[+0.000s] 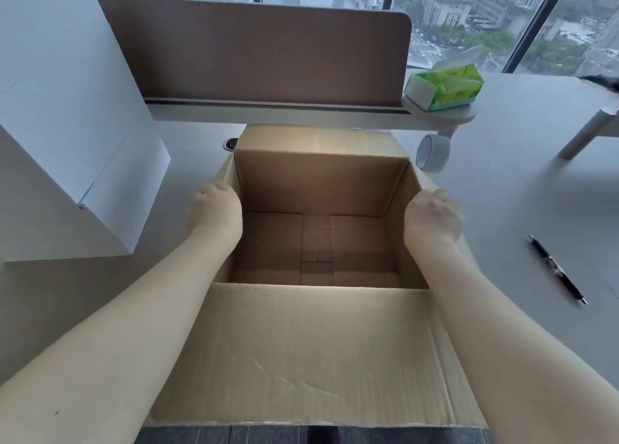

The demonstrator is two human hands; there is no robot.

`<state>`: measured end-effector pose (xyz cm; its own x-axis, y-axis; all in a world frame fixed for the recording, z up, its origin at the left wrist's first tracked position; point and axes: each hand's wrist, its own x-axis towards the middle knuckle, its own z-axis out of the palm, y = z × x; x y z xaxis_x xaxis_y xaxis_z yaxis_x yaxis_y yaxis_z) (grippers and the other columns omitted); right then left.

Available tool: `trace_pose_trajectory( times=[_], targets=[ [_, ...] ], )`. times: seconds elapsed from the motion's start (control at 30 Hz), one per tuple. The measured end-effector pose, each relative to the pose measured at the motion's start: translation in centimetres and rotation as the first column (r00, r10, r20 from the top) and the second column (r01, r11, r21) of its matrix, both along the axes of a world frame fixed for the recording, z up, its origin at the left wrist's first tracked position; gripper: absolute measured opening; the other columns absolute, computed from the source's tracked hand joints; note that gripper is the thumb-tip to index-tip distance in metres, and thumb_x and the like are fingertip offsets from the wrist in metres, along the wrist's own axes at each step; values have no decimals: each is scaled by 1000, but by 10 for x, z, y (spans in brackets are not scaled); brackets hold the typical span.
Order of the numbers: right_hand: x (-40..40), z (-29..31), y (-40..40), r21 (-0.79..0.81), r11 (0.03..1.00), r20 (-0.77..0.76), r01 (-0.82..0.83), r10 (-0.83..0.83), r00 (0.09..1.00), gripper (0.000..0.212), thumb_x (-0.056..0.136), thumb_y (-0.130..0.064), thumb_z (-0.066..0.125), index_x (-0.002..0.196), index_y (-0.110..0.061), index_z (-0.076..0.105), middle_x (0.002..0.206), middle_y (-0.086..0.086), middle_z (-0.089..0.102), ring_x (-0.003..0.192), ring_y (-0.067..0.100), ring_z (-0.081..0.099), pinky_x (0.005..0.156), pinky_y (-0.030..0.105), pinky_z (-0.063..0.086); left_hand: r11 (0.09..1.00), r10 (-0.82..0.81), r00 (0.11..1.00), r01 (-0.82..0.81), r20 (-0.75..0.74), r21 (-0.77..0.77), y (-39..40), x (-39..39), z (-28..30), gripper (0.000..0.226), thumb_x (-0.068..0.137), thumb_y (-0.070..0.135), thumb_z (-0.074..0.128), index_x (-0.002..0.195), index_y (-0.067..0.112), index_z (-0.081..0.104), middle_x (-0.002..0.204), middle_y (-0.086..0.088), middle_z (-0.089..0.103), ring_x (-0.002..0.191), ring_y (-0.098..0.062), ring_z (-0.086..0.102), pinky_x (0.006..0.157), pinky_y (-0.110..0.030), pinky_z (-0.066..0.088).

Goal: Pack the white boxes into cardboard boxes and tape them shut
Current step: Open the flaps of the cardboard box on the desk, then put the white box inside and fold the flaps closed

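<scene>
From the head view, the open cardboard box stands on the table, empty inside, near flap toward the person. The left hand and right hand grip its side walls; fingers curl over the rims, tips hidden. White boxes stand stacked at left, partly cut off.

Matt corrugated cardboard box

Both hands grip the open cardboard box (flaps spread) on the desk.
</scene>
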<state>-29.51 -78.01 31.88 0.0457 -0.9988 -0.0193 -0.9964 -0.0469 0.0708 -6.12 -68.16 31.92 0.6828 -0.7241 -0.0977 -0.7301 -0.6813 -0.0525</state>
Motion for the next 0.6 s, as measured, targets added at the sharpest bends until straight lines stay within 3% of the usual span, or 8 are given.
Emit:
trace_pose_trajectory(
  times=[0.17,0.37,0.5,0.6],
  targets=[
    [-5,-8,-9,-12,1000,158,0,2,987,33,92,3,39,124,9,40,127,26,45,118,40,45,94,42,42,996,7,997,-14,-82,-93,-3,-6,1,42,89,-8,43,131,-10,36,132,-29,43,124,-45,44,99,-48,41],
    [-13,-4,-11,-51,999,143,-12,20,989,34,91,1,42,124,5,42,127,22,45,120,37,43,94,42,41,991,28,993,-42,-112,-127,-6,-11,0,40,89,-6,43,129,-5,38,132,-25,45,124,-42,44,98,-47,41],
    [-6,1,-1,-85,989,95,-124,132,987,34,90,-10,45,122,-1,47,130,19,45,122,36,39,97,42,35,988,42,990,-61,-132,-142,1,-17,4,44,92,9,48,133,0,36,137,-20,40,127,-37,39,98,-47,40],
    [8,9,5,-102,970,247,-220,239,939,34,89,-15,46,121,-5,51,127,15,50,121,33,42,98,41,35,977,6,986,-41,-165,-207,7,-27,14,42,93,19,46,131,4,39,137,-16,39,127,-33,38,94,-43,40]
  ],
)
